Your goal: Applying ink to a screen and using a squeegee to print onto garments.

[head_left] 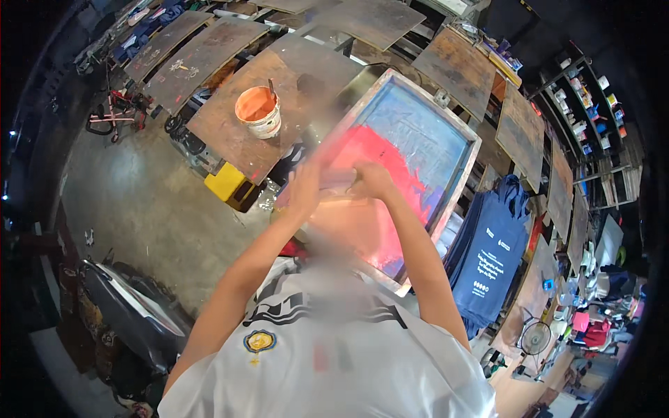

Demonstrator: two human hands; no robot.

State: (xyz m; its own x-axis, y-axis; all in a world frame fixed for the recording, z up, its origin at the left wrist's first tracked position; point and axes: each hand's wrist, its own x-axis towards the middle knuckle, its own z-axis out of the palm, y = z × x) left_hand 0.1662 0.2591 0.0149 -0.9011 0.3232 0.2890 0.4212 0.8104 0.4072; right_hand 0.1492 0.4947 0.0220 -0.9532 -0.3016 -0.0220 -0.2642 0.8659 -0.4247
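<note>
Both my hands grip a squeegee (337, 179) laid across a printing screen. My left hand (304, 188) closes on its left end near the frame's left side, and my right hand (373, 180) wraps its right end over the mesh. The screen's wooden frame (456, 191) lies tilted in view around a blue mesh (418, 115). Bright pink-red ink (369, 145) covers much of the mesh beyond and right of the squeegee. Nearer to me, a paler orange patch (348, 221) shows. A blurred streak hides part of the frame's left side.
A white bucket (265, 127) of orange ink, a stick standing in it, rests on a brown board (216, 132) at left. Navy tote bags (491, 254) hang at right. More boards run along both sides. A yellow box (226, 184) sits below the left board.
</note>
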